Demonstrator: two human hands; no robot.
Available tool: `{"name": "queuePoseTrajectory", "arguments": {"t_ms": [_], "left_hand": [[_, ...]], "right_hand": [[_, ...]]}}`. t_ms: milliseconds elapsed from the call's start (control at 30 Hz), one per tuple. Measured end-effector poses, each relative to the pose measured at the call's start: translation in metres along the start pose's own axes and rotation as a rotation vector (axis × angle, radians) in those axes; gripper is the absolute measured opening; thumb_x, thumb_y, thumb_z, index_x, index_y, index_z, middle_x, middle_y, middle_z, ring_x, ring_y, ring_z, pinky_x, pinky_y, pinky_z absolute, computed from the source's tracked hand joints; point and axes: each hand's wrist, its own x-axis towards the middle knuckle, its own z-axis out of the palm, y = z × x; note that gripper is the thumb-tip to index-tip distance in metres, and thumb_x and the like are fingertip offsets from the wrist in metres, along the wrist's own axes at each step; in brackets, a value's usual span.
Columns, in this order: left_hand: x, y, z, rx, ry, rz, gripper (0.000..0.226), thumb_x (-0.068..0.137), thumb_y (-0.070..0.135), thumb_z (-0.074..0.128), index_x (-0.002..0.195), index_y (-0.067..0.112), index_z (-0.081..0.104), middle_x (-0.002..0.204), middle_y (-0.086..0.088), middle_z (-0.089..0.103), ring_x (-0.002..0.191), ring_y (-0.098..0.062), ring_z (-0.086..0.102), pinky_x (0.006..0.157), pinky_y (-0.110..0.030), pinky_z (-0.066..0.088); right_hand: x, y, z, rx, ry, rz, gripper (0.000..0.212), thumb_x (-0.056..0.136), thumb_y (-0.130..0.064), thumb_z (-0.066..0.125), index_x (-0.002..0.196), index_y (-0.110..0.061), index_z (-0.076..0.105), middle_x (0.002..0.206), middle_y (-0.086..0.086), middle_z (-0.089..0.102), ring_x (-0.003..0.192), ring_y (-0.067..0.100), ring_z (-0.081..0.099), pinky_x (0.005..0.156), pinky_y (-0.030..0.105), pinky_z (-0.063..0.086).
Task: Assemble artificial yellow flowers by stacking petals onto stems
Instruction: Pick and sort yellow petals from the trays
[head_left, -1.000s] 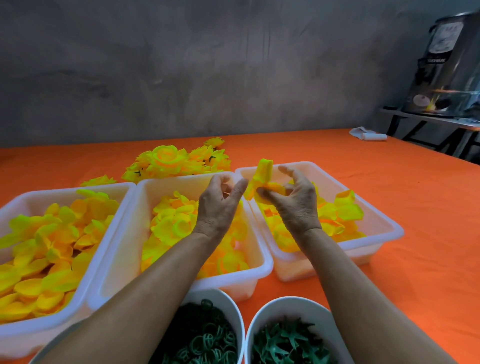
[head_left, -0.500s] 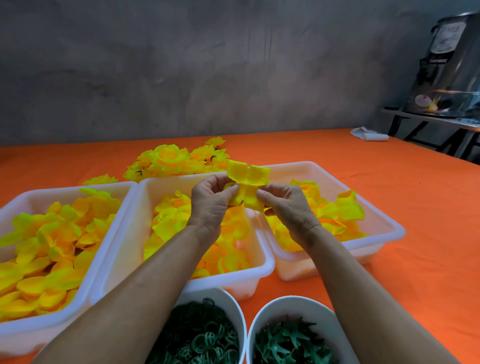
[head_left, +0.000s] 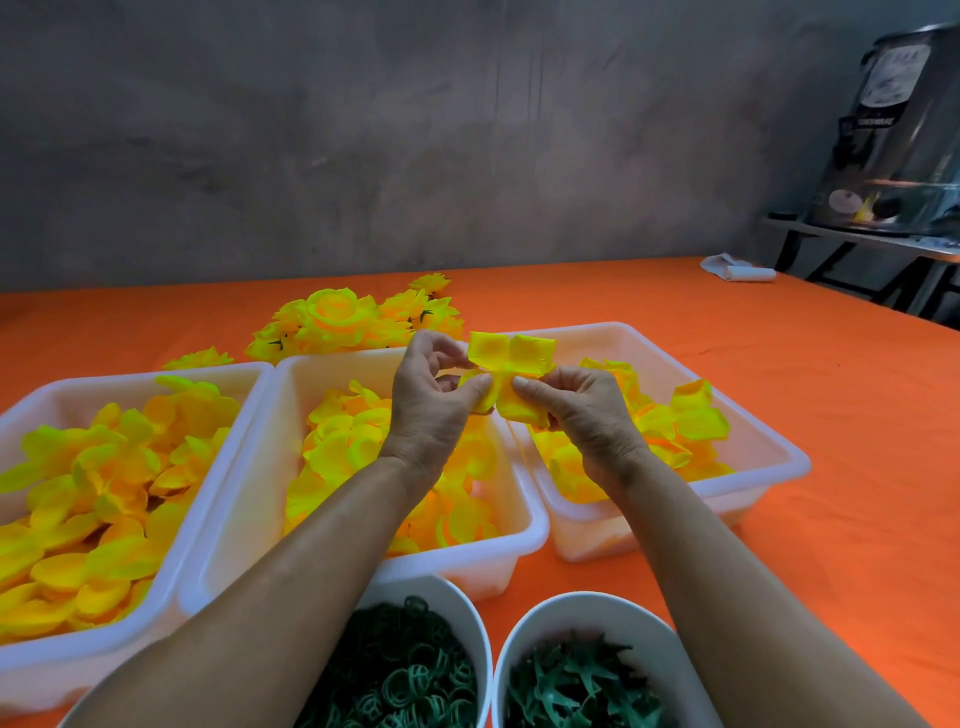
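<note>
an orange-covered desk (head_left: 779, 415) carries three white plastic bins in a row: the left bin (head_left: 31, 670), the middle bin (head_left: 467, 566) touching it, the right bin (head_left: 769, 483) just beside. nearer stand two white round bowls (head_left: 483, 639) side by side. beyond the bins lies a heap of finished yellow flowers (head_left: 343, 317), and far right a white cloth (head_left: 737, 270).

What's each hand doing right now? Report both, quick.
Left hand: closed, pinching the yellow petal piece.
Right hand: closed, pinching the same petal piece from the other side.
</note>
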Motion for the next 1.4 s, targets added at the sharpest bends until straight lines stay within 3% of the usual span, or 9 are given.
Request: {"name": "queuePoseTrajectory", "arguments": {"t_ms": [167,267,567,733,833,933,1167,1300,1400], "left_hand": [[-0.003,-0.001,0.001,0.234,-0.094,0.154,0.011,0.079,0.013,0.074,0.088,0.018,0.073,0.128,-0.001,0.047,0.118,-0.011,0.046,0.091,-0.019,0.045],[-0.005,0.001,0.001,0.313,-0.187,0.189,0.027,0.069,0.020,0.083,0.095,0.017,0.075,0.140,-0.002,0.040,0.126,-0.017,0.042,0.097,-0.038,0.047],[-0.006,0.000,0.003,0.373,-0.234,0.202,0.024,0.069,0.014,0.082,0.091,0.009,0.074,0.128,-0.006,0.052,0.119,-0.022,0.049,0.094,-0.036,0.046],[-0.003,-0.002,0.003,0.283,-0.237,0.181,0.012,0.077,0.010,0.075,0.088,0.006,0.074,0.122,-0.009,0.056,0.118,-0.017,0.050,0.093,-0.025,0.044],[-0.002,-0.001,0.003,0.155,-0.164,0.107,0.001,0.082,0.009,0.070,0.082,0.008,0.070,0.121,-0.011,0.058,0.116,-0.017,0.052,0.091,-0.031,0.045],[0.003,0.001,0.002,-0.058,-0.045,-0.048,0.009,0.088,0.011,0.063,0.079,0.012,0.062,0.113,-0.007,0.061,0.101,-0.013,0.058,0.085,-0.031,0.048],[0.011,-0.006,-0.004,-0.134,0.188,-0.164,0.017,0.097,0.016,0.051,0.080,0.016,0.054,0.077,-0.003,0.056,0.065,-0.012,0.051,0.047,-0.017,0.045],[0.015,-0.009,-0.007,-0.149,0.333,-0.185,0.020,0.099,0.015,0.048,0.079,0.017,0.052,0.075,-0.005,0.058,0.044,-0.004,0.056,0.037,-0.017,0.045],[0.015,-0.009,-0.008,-0.222,0.357,-0.213,0.017,0.099,0.012,0.047,0.084,0.014,0.053,0.081,-0.008,0.059,0.053,-0.012,0.061,0.041,-0.019,0.050]], "right_hand": [[0.001,0.002,0.000,-0.002,0.038,0.001,0.031,0.080,-0.009,0.072,0.055,-0.011,0.054,0.041,-0.009,0.050,0.036,0.001,0.042,0.039,0.013,0.034],[0.003,0.003,-0.001,-0.033,0.079,0.014,0.034,0.080,-0.011,0.072,0.053,-0.011,0.051,0.040,-0.009,0.046,0.036,0.002,0.040,0.038,0.012,0.034],[0.002,0.003,0.000,-0.018,0.075,0.002,0.042,0.081,-0.019,0.073,0.051,-0.013,0.045,0.039,-0.011,0.040,0.035,0.001,0.036,0.038,0.011,0.031],[0.002,0.000,0.003,-0.032,0.064,-0.036,0.045,0.085,-0.033,0.065,0.062,0.004,0.053,0.056,0.014,0.044,0.039,0.008,0.033,0.038,0.014,0.028],[0.001,-0.003,0.004,0.054,0.031,-0.031,0.045,0.088,-0.036,0.058,0.056,-0.005,0.057,0.041,-0.002,0.051,0.033,0.002,0.038,0.036,0.013,0.028],[-0.001,-0.005,0.004,0.080,0.001,-0.057,0.044,0.080,-0.043,0.060,0.063,-0.002,0.058,0.041,-0.005,0.053,0.033,0.002,0.041,0.037,0.013,0.030],[0.000,-0.001,0.003,0.003,-0.061,-0.038,0.018,0.073,-0.005,0.077,0.063,-0.013,0.065,0.056,0.000,0.060,0.049,0.006,0.052,0.048,0.016,0.042],[0.004,0.002,0.001,-0.061,0.098,-0.051,0.021,0.077,-0.005,0.074,0.060,-0.012,0.063,0.055,-0.001,0.055,0.053,0.006,0.049,0.051,0.019,0.039],[0.007,0.003,-0.002,-0.125,0.238,-0.040,0.016,0.080,-0.010,0.071,0.070,0.003,0.067,0.065,0.009,0.053,0.065,0.018,0.045,0.061,0.032,0.038]]}}
